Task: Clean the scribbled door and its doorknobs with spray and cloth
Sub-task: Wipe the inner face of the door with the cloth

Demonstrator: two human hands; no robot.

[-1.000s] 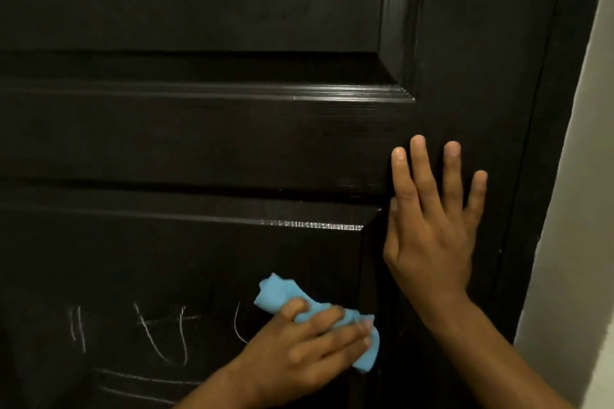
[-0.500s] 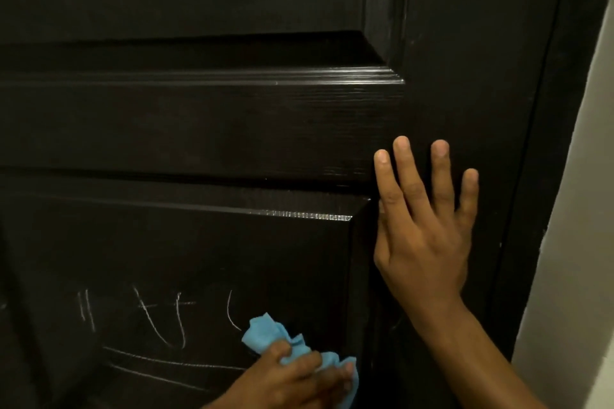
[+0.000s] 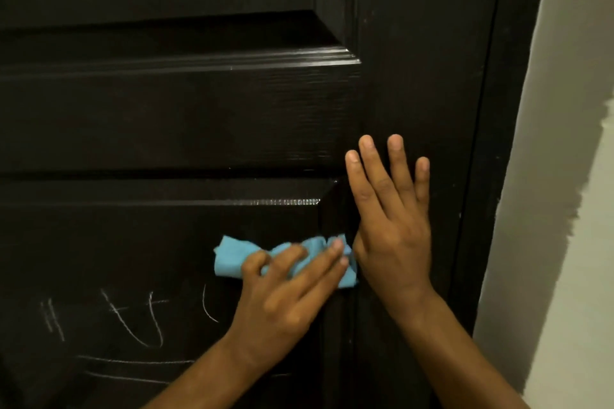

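We face a dark panelled door (image 3: 199, 116) that fills most of the frame, its raised mouldings catching a thin line of light across the middle. Our left hand (image 3: 292, 295), low and just right of centre, presses a crumpled blue cloth (image 3: 232, 256) against the lower panel. The fingers lie spread over the cloth rather than curled around it, pinning it flat to the wood; the cloth bunches out to the left of the fingers and a corner shows beyond the fingertips on the right. Our right hand (image 3: 392, 226), right of centre, rests flat on the door's upright edge strip, palm to the wood, fingers straight, slightly apart and pointing up, holding nothing. The heel of this hand sits just beside the right end of the cloth; we cannot tell whether they touch.

In the lower left of the frame, white chalk-like scribbles (image 3: 133, 319) mark the lower panel: short upright strokes, crossed lines, a curved stroke near the cloth, and two long, nearly level lines beneath them. The cloth lies above and to the right of these marks, apart from them.

Along the right side of the frame the dark door frame (image 3: 498, 143) meets a pale wall (image 3: 571, 176) with a ragged paint edge.
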